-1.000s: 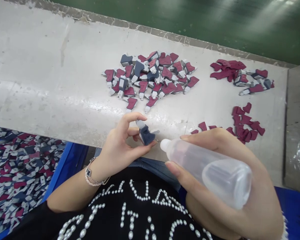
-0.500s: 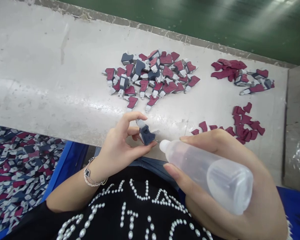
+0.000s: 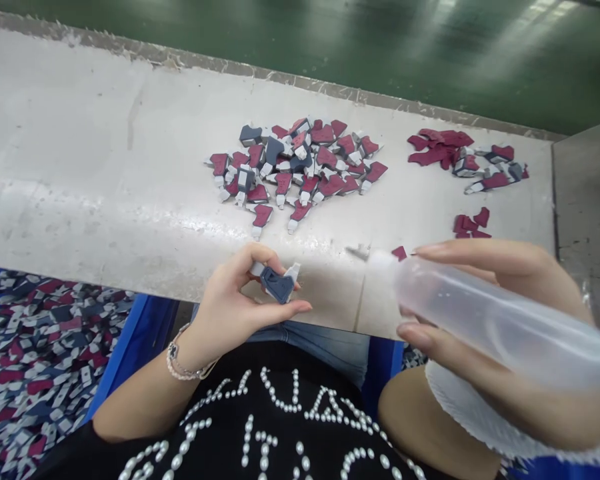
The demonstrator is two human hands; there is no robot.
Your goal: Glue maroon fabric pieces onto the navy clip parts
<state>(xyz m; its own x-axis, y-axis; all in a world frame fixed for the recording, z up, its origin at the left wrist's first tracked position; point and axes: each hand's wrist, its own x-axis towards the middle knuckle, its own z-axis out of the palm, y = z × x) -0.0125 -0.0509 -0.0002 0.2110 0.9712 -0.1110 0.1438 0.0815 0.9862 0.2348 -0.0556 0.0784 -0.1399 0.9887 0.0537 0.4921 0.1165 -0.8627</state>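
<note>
A small dark blue and grey shoe part (image 3: 277,284) is pinched tight by the left hand (image 3: 235,300) near the edge of the white desk (image 3: 80,173), leaving its face bare. A clear plastic squeeze bottle (image 3: 495,313) is clasped by the right hand (image 3: 510,393), but its tip is too blurred to see well.

White workbench (image 3: 80,167) with maroon-grey pieces (image 3: 290,173)

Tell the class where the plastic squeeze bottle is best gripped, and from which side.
Probably grip the wide body of the squeeze bottle from its rear, away from the narrow tip, as the right hand does, fingers over and thumb under. The body is the thick, smooth part, and the tapered tip stays free.
</note>
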